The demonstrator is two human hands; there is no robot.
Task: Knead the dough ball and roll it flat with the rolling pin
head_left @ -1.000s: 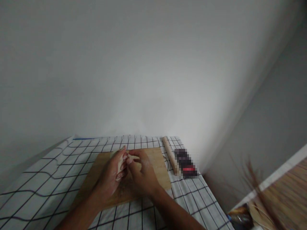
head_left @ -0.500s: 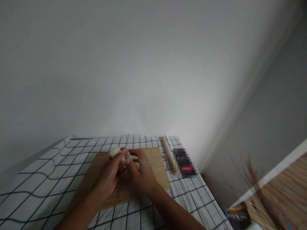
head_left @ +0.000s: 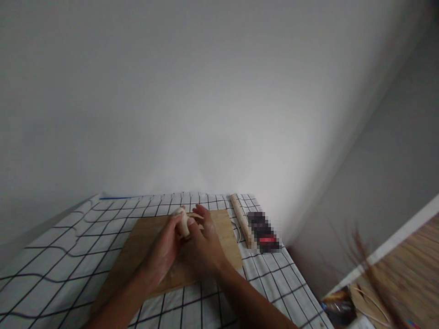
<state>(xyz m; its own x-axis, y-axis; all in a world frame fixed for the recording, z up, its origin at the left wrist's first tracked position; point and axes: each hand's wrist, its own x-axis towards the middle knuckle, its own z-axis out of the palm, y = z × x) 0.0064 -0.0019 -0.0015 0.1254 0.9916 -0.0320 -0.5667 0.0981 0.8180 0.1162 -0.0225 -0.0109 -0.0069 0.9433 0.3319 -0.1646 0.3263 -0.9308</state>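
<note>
A lump of pale dough (head_left: 184,225) is held up between both hands, over a wooden board (head_left: 224,242). My left hand (head_left: 168,242) wraps round the dough from the left, fingers curled. From the other side my right hand (head_left: 206,240) presses its thumb on the dough, with some fingers lifted and bent above it. The palms and fingers hide much of the dough. The board lies flat on a white checked tablecloth (head_left: 85,260).
Right of the board lies a wooden rolling pin (head_left: 242,221). Beside it is a dark blurred-out object (head_left: 264,232) with a red patch. A wall (head_left: 206,114) rises behind the table. Past the right table edge, bags and other items (head_left: 343,306) stand low by the floor.
The dough has been turned and drawn in between my hands. My left hand has moved to the right, and the fingers of my right hand have lifted a little.
</note>
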